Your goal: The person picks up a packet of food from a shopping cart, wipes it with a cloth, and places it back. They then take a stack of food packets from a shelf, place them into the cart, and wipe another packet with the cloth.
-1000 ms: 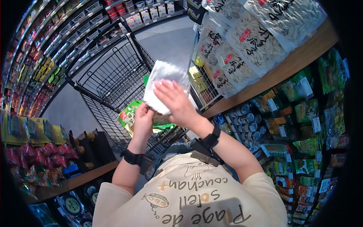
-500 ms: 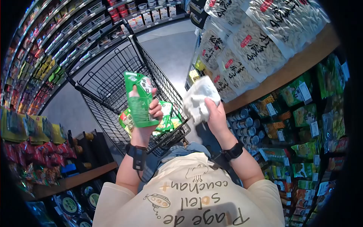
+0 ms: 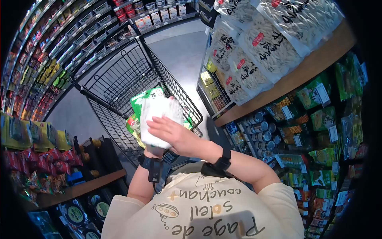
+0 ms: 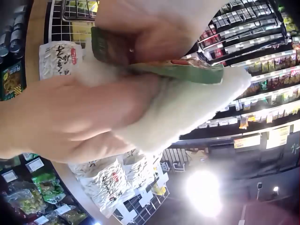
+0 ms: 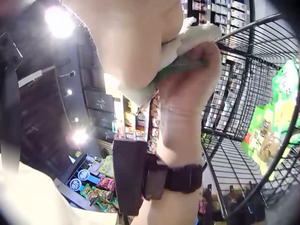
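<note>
- We hold a green packet (image 4: 201, 74) and a white cloth (image 3: 161, 113) together over the near end of the shopping cart (image 3: 83, 90).
- Our left hand (image 5: 187, 89) is clamped on the packet, its fingers curled round it and mostly hidden under the cloth in the head view.
- Our right hand (image 3: 171, 135) lies flat on the cloth, its fingers extended and close together, pressing it against the packet.
- Inside the cart, below our hands, we see green-and-yellow packs (image 3: 133, 125), partly covered by the cloth.
- Right of the cart, clear bags (image 3: 270, 44) of pale pieces lie on a wooden ledge (image 3: 290, 83).
- Left of the cart, we see red packets (image 3: 30, 159).
</note>
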The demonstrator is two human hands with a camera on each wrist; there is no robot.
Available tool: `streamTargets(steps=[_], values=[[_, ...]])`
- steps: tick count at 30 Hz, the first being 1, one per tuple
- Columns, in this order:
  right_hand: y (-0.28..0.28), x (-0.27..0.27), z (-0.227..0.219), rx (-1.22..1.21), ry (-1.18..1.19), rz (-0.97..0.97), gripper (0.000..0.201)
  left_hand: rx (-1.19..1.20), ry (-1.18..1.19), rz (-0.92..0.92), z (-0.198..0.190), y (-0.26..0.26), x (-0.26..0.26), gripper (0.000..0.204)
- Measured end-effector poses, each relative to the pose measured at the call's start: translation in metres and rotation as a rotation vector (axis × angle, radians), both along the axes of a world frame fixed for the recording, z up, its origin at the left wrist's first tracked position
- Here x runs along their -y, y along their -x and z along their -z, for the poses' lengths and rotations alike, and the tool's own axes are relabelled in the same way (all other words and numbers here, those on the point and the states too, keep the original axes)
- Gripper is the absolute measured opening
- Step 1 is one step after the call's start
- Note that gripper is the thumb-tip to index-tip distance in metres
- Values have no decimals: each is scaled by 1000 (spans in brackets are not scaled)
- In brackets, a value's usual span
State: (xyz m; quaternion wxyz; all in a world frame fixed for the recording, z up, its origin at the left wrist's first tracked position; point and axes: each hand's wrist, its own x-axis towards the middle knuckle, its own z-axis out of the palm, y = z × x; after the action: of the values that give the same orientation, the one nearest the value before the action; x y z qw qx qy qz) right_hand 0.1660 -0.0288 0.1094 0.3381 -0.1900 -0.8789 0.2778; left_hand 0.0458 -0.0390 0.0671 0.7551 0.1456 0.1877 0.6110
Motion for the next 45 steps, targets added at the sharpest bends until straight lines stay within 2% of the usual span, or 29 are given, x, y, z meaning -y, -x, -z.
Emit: streamTargets(steps=[2, 4, 5, 6, 8, 10, 11, 13, 14, 16, 17, 18, 20, 22, 24, 25, 26, 27, 28, 30, 32, 34, 37, 38, 40, 41, 42, 44, 45], values=[[-11, 7, 10, -46, 62, -171, 55, -18, -3, -14, 0, 3, -1, 66], [-24, 8, 24, -58, 133, -193, 53, 148, 69, -59, -9, 6, -7, 71], [-34, 8, 29, -15, 314, -155, 53, -161, 95, -410, -22, -3, -6, 74], [-44, 6, 31, 28, 492, -113, 52, 106, -23, -151, 1, 18, -14, 77], [-65, -3, 32, 38, 647, 93, 50, 165, -39, -134, 7, 21, -16, 79], [-78, -10, 30, 37, 483, 275, 52, 182, -30, -97, 3, 18, -13, 80], [-80, -13, 29, 33, 482, 282, 52, 199, -21, -61, -1, 16, -11, 80], [-84, -19, 30, 182, 40, 348, 53, 187, -10, -4, -6, 8, -10, 80], [-83, -19, 35, 178, 36, 360, 53, 178, 2, 43, -9, 2, -9, 80], [-78, -19, 67, 468, -160, 372, 55, 157, 10, 52, -12, -8, -7, 80], [-80, -23, 101, 601, -193, 311, 67, 140, 4, 89, -7, -10, -8, 80], [-82, -20, 106, 599, -191, 326, 67, 122, -1, 127, -7, -14, -9, 79], [-86, -21, 112, 730, -60, 194, 73, 78, -23, 125, -17, -23, -11, 79], [-93, -20, 97, 738, -108, 193, 81, 22, -5, 208, -21, -29, -15, 81], [-104, -20, 85, 401, 44, 273, 81, -68, -2, 187, -24, -42, -17, 72], [-115, -22, 72, 263, 133, 288, 71, -349, 10, 150, -21, -46, -20, 63], [-125, -18, 60, 264, 130, 315, 71, -627, 14, 111, -19, -54, -22, 54], [-137, -12, 47, -79, 467, 253, 65, -729, 26, 15, -25, -71, -19, 34], [-149, -4, 34, -439, 786, 181, 60, -920, -141, 20, -34, -82, -20, 25], [-174, 18, 4, -784, 838, 43, 63, -1062, -364, -29, -21, -108, -30, 21], [-196, 37, -10, -761, 662, 301, 56, -1242, -611, 2, -37, -141, -29, 18], [-213, 48, -1, -888, 586, 662, 27, -1200, -723, 56, -41, -179, -28, 20], [-262, 71, 2, -950, 395, 1107, 21, -1240, -977, 296, -62, -236, -22, 21], [-281, 81, 3, -946, 351, 1206, 20, -1335, -1026, 487, -63, -251, -25, 28], [-318, 100, 3, -848, 306, 1396, 19, -1365, -1029, 590, -69, -290, -22, 34], [-332, 110, -5, -844, 250, 1450, 17, -1131, -1033, 585, -77, -314, -22, 40], [-349, 116, -1, -895, 332, 1498, 16, -991, -1011, 586, -84, -336, -20, 44], [-378, 128, 0, -1047, 324, 1432, 14, -687, -878, 764, -101, -379, -19, 46], [-394, 129, 3, -1016, 253, 1498, 14, -683, -890, 779, -106, -399, -14, 46]])
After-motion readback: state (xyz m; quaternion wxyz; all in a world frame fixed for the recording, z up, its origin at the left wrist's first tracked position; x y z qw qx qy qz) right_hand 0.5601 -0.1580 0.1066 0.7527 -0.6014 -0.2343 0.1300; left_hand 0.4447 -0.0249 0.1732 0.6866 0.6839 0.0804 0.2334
